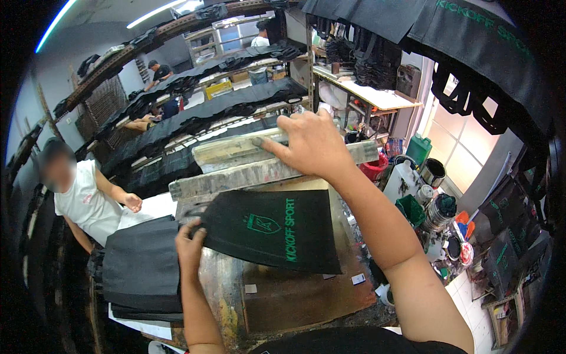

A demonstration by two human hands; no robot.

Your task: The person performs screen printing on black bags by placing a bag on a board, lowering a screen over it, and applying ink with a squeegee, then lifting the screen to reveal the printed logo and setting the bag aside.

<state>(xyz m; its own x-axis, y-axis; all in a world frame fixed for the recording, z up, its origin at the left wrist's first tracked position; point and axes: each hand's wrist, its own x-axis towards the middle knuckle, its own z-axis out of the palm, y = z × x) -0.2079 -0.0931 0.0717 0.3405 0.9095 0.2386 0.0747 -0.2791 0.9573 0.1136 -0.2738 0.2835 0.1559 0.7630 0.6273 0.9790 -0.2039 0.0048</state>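
Observation:
My left hand (190,245) pinches the left edge of a black fabric bag (312,236), near its handle. The bag bears a green printed crest and lettering and hangs slightly curved over the worktable's brown printing board (295,301). My right hand (315,144) reaches across and is closed on a pale, ink-stained screen printing frame (259,174), tilted up beyond the bag. Its thumb lies along a long pale bar (236,150) at the frame, whose kind I cannot make out.
A stack of black bags (141,265) lies at the left, beside a person in a white sleeveless top (85,197). Racks of black bags (230,106) stand behind. Paint cans (442,209) and a green jug (418,147) crowd the right. Printed bags (477,41) hang overhead.

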